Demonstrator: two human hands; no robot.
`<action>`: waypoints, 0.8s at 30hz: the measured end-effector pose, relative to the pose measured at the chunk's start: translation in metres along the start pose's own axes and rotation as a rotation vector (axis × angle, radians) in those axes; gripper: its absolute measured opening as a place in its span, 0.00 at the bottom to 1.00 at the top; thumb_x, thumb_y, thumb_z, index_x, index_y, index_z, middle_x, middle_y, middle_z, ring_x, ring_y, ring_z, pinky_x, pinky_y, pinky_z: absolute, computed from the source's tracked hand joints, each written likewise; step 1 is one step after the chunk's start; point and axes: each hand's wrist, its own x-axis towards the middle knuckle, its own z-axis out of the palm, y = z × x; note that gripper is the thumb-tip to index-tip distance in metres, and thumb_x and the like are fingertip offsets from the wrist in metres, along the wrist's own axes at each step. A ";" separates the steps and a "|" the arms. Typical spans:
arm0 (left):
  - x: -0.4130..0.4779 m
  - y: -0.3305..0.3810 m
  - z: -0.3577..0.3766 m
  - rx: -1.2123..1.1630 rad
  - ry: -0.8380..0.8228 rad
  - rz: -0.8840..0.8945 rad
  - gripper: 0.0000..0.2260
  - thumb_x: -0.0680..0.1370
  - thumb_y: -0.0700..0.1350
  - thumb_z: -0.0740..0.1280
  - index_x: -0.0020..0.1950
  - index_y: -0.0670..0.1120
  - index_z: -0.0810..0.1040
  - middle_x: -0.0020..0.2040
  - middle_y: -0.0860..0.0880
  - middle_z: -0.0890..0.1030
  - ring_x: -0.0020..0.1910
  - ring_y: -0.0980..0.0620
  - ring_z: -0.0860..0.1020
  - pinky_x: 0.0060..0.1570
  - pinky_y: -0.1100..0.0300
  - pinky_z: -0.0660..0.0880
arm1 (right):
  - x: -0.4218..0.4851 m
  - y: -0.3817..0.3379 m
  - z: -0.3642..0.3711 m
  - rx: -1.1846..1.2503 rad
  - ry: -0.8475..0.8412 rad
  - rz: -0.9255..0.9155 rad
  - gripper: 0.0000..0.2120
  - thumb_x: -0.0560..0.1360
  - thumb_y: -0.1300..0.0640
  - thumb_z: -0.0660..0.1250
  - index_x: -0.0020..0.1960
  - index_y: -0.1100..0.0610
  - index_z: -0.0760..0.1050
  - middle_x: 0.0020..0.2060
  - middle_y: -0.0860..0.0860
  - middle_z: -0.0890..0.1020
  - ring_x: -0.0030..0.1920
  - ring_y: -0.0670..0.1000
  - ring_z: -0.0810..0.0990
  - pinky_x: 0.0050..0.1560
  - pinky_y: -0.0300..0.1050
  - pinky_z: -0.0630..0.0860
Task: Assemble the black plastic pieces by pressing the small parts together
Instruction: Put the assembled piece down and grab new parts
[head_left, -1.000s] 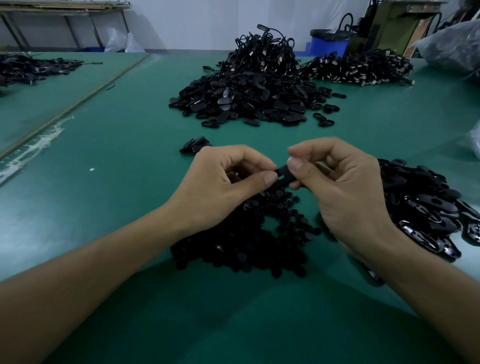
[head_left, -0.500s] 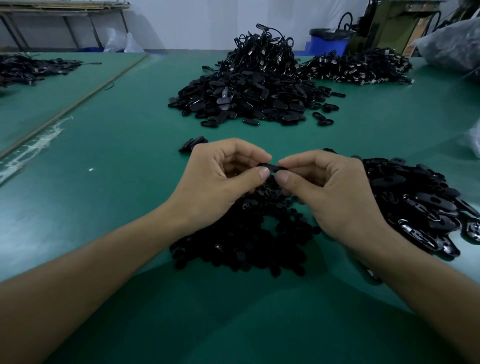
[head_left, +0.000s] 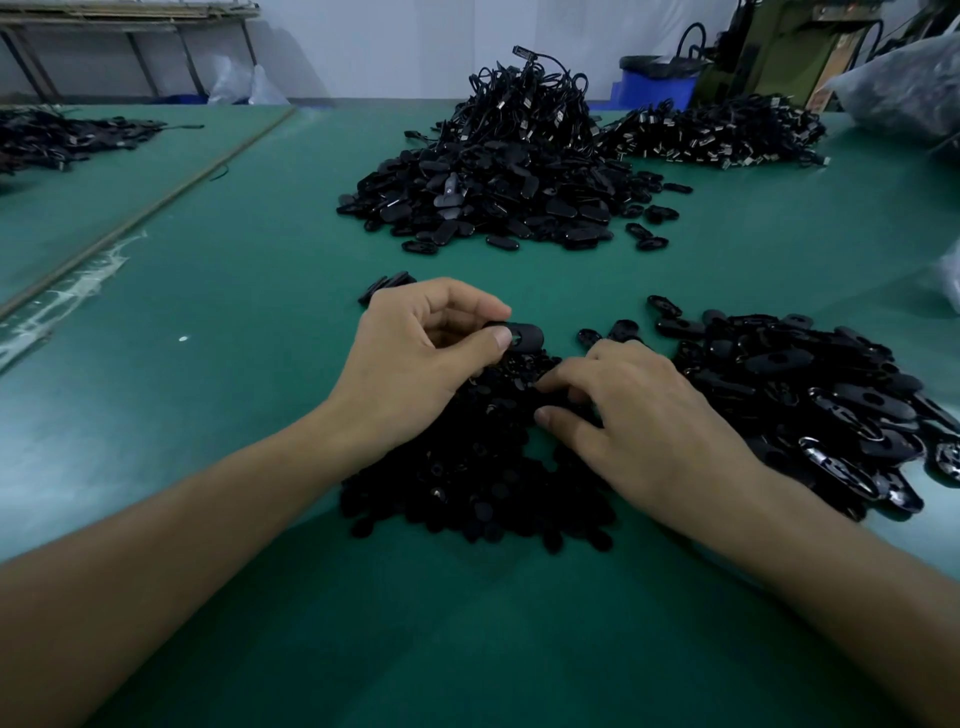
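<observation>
1. While the left hand (head_left: 415, 358) pinches an oval black piece (head_left: 522, 335) between thumb and forefinger, holding it just above the table, the right hand (head_left: 639, 415) reaches down into the pile of small round parts (head_left: 457, 483).
2. Curled downward, the right hand's fingertips (head_left: 545, 384) touch that pile; I cannot tell whether they grip a part.
3. That pile lies near the centre of the green table (head_left: 208, 415), partly under both wrists.
4. Just right of the right hand spreads a heap of oval shells (head_left: 810, 405), with a few loose ones lying at its far left edge.
5. A few stray pieces (head_left: 387, 286) lie just beyond the left hand's knuckles.
6. Far across the table rises a tall heap of black pieces with cords (head_left: 498, 176), and a lower corded heap (head_left: 717, 135) sits to its right.
7. Another dark heap (head_left: 67, 137) lies at the far left.
8. A blue bin (head_left: 657, 78) stands beyond the table's far edge, and a clear plastic bag (head_left: 904, 88) sits at the far right.
</observation>
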 end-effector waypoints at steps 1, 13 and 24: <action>0.000 0.000 0.000 -0.003 0.001 -0.002 0.07 0.74 0.40 0.75 0.46 0.52 0.84 0.39 0.51 0.86 0.37 0.53 0.83 0.41 0.60 0.81 | 0.000 -0.001 0.000 0.005 0.015 -0.006 0.14 0.80 0.45 0.64 0.63 0.47 0.78 0.47 0.47 0.75 0.54 0.50 0.72 0.53 0.45 0.69; -0.001 0.002 -0.001 0.031 0.024 -0.022 0.07 0.75 0.39 0.75 0.47 0.51 0.84 0.41 0.51 0.86 0.40 0.52 0.85 0.48 0.50 0.83 | -0.002 -0.001 0.000 0.133 0.048 0.012 0.09 0.78 0.48 0.69 0.55 0.49 0.82 0.44 0.45 0.79 0.47 0.49 0.79 0.50 0.53 0.79; -0.001 0.001 -0.001 0.033 0.017 -0.028 0.08 0.75 0.38 0.75 0.46 0.51 0.84 0.40 0.51 0.86 0.40 0.51 0.84 0.47 0.53 0.83 | -0.002 -0.003 -0.001 0.078 0.058 -0.039 0.08 0.80 0.54 0.66 0.56 0.49 0.81 0.47 0.45 0.82 0.52 0.49 0.76 0.54 0.52 0.76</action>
